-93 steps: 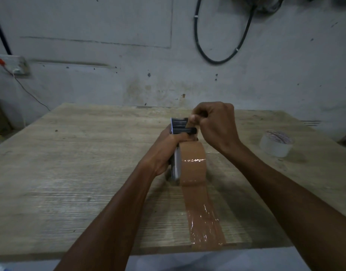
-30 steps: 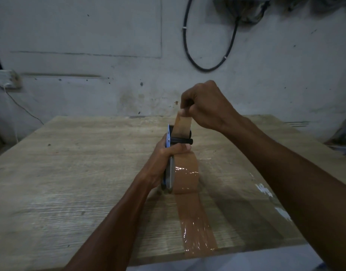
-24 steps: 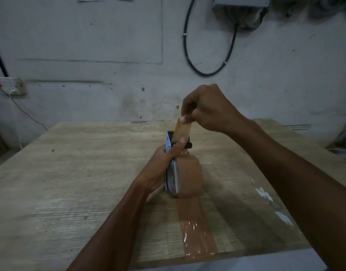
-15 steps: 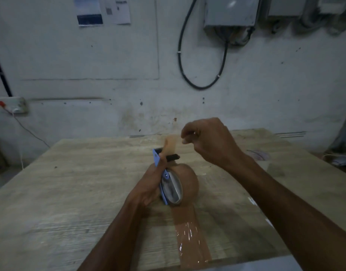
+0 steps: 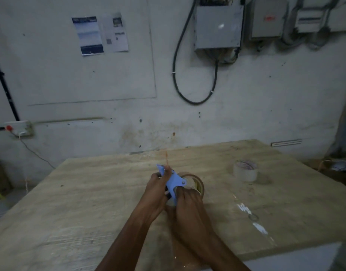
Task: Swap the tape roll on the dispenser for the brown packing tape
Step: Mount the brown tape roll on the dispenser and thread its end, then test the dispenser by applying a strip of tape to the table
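Brown packing tape (image 5: 195, 183) sat mounted on the blue dispenser (image 5: 173, 181), held just above the wooden surface (image 5: 90, 192) at mid-table. Left hand (image 5: 157, 187) gripped the dispenser frame, fingers curled shut round it. Right hand (image 5: 187, 200) had dropped from the raised tape end half a second before and now lay against the roll's near side, fingers bent onto it; whether they pinched or only pressed, could not tell.

Tape's free end (image 5: 166, 159) stood up past the dispenser's front, seen edge-on as a thin strip. Judgement: roll seated, leader threaded, swap nearly finished; what remained looked like a check of fit or of how the roll turns.

Clear roll (image 5: 245, 171) lay well apart to the right on the surface, presumably the one removed.

Hard to make out: frame dim and motion-blurred. Spindle, cutter and right fingertips hidden. Brown strip along the near surface mostly covered by the forearms.
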The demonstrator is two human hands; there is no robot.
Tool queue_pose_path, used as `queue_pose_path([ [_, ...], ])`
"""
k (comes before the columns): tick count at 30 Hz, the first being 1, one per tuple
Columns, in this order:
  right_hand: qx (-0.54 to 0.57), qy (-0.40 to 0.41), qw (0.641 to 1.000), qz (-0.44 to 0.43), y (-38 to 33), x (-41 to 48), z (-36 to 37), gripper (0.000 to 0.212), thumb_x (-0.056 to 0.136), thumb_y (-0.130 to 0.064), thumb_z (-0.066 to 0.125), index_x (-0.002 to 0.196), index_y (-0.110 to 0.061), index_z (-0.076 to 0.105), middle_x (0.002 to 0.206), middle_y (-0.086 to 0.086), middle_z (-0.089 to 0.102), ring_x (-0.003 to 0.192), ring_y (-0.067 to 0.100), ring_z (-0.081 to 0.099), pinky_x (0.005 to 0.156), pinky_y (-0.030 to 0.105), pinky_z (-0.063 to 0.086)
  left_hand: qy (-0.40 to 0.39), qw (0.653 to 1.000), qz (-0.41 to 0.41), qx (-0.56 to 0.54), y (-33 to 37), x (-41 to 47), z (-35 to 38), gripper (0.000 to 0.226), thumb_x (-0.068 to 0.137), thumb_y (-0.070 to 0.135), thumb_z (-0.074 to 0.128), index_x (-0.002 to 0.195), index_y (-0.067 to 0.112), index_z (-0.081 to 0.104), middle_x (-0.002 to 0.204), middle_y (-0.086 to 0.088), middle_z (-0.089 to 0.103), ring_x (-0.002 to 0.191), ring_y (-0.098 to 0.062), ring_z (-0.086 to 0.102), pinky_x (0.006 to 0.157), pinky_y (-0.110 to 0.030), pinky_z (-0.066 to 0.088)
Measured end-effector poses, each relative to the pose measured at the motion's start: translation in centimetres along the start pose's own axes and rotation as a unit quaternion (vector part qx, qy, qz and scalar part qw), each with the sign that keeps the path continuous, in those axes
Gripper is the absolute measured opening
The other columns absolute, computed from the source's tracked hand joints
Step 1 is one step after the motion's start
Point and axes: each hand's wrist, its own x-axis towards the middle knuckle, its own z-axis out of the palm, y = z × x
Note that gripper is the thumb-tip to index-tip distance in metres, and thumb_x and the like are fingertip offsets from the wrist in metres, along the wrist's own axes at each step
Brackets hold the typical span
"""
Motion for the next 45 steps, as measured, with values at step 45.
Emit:
queue_pose_path([
  [45,0.522,-0.102,0.74,0.412,-1.6,-4.0,-10.4,0.042,0.075,-0.042,0.076,0.095,-0.005,0.076,0.088,0.011,0.079,0.084,0.03,0.076,0.088,0.052,0.058,-0.104,0.89,0.029,0.444,5.9,-0.5,1.1,0.016,0.072,0.006,0.081,0.087,0.004,0.083,0.077,-0.015,0.073,0.069,-0.018,0.062,0.069,-0.028,0.062],
])
